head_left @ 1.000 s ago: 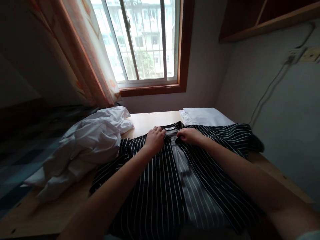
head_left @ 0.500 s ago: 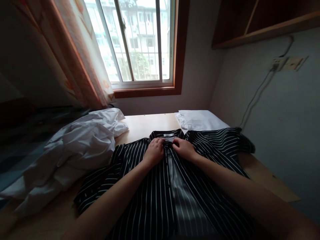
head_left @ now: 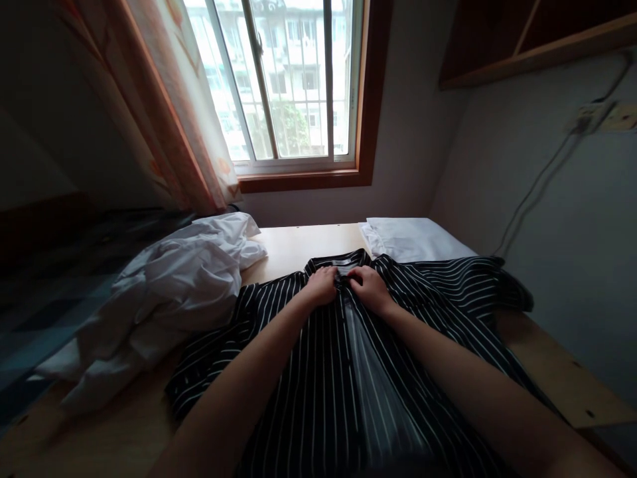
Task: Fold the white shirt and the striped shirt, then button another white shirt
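A black shirt with white stripes [head_left: 318, 358] lies spread on the wooden table, its collar toward the window and its front partly open below the collar. At the left side of the collar, my left hand [head_left: 322, 285] has its fingers closed on the front edge of the shirt. My right hand [head_left: 369, 289] pinches the opposite front edge just below the collar. The two hands are close together with a small gap between them. Their fingertips partly hide the cloth at the neck.
A crumpled white cloth [head_left: 184, 279] lies on the left of the table [head_left: 308, 234]. Folded white cloth [head_left: 413, 238] is at the back right. Beyond are a window [head_left: 293, 86], a curtain [head_left: 169, 113], a wall shelf [head_left: 542, 56] and a cable [head_left: 530, 192].
The view has shifted, so the whole scene sits farther right. Both hands remain at the collar, with the fingertips slightly closer together.
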The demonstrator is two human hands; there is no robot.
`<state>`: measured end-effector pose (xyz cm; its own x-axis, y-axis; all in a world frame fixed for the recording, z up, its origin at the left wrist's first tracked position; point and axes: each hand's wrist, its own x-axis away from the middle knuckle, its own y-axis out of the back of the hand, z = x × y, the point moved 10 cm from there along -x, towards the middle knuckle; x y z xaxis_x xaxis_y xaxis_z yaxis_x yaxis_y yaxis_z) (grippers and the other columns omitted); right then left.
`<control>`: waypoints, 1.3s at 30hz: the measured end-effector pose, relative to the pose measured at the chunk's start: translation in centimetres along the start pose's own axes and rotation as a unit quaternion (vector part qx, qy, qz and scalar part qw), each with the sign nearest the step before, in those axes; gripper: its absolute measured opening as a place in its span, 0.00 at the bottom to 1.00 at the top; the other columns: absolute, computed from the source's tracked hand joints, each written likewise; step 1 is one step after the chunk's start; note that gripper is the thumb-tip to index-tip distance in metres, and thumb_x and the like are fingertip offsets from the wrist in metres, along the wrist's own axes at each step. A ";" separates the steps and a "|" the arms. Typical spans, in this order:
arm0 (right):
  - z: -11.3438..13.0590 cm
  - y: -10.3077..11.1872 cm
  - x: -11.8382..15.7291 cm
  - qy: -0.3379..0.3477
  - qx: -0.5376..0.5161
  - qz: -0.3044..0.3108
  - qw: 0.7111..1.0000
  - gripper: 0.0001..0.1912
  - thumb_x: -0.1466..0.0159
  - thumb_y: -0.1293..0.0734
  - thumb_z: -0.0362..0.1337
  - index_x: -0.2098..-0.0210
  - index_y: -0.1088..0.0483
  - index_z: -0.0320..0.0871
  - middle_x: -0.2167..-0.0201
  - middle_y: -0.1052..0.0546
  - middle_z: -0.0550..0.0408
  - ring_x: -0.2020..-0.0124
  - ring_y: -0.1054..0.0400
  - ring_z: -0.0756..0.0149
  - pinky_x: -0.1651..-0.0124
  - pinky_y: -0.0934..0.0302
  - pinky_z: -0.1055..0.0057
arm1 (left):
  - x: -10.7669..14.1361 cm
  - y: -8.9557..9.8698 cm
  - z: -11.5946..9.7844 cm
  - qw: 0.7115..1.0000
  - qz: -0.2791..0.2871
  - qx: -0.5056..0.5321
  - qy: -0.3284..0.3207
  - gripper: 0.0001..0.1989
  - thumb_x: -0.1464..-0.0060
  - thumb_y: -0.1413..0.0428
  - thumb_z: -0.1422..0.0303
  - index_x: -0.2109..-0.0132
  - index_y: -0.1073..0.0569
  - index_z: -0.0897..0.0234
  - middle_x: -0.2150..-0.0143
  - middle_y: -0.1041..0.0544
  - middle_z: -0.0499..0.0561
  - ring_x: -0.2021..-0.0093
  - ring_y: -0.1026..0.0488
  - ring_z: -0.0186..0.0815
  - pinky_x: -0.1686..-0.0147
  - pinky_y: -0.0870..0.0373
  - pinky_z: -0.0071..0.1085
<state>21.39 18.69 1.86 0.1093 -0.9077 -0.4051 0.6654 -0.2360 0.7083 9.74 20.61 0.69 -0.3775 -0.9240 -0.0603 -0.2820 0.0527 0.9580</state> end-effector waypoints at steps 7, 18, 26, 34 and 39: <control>-0.6 0.5 -0.7 -0.001 0.022 0.009 1.000 0.10 0.38 0.36 0.32 0.60 0.24 0.44 0.63 0.26 0.52 0.60 0.31 0.63 0.51 0.39 0.67 | 1.4 1.8 -0.6 0.990 -0.136 0.026 -0.007 0.13 0.41 0.52 0.76 0.51 0.28 0.66 0.47 0.24 0.59 0.42 0.31 0.42 0.38 0.40 0.43; -0.1 0.8 -0.8 0.036 -0.003 -0.010 0.999 0.20 0.43 0.38 0.26 0.52 0.29 0.45 0.64 0.26 0.55 0.61 0.32 0.63 0.52 0.39 0.67 | 1.0 2.5 0.1 0.986 -0.160 0.044 -0.024 0.08 0.43 0.47 0.74 0.60 0.24 0.62 0.50 0.25 0.55 0.44 0.32 0.43 0.40 0.37 0.43; 1.4 0.3 -0.1 0.043 0.090 0.026 0.995 0.11 0.41 0.32 0.44 0.63 0.32 0.45 0.62 0.26 0.51 0.58 0.34 0.56 0.53 0.42 0.62 | 1.7 4.1 -0.6 0.983 -0.180 -0.024 0.014 0.08 0.45 0.44 0.72 0.57 0.25 0.62 0.53 0.27 0.56 0.46 0.33 0.47 0.43 0.37 0.43; 2.6 0.2 0.4 0.049 0.161 0.049 0.984 0.10 0.39 0.33 0.42 0.60 0.30 0.45 0.57 0.26 0.48 0.52 0.35 0.53 0.53 0.41 0.61 | 1.3 3.9 -0.6 0.990 -0.140 0.005 -0.028 0.07 0.45 0.46 0.76 0.61 0.26 0.63 0.60 0.25 0.54 0.54 0.29 0.42 0.49 0.33 0.39; 2.8 0.1 0.4 0.052 0.180 0.061 0.980 0.11 0.39 0.33 0.43 0.59 0.28 0.44 0.57 0.26 0.46 0.52 0.35 0.53 0.55 0.40 0.62 | 1.6 3.7 -0.7 0.990 -0.128 0.032 -0.049 0.10 0.47 0.48 0.78 0.65 0.23 0.64 0.61 0.24 0.54 0.56 0.27 0.40 0.48 0.32 0.37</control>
<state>19.40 17.29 3.36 0.2586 -0.9012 -0.3478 0.3416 -0.2515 0.9056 8.74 19.10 4.34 -0.3702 -0.8688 -0.3289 -0.4334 -0.1517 0.8884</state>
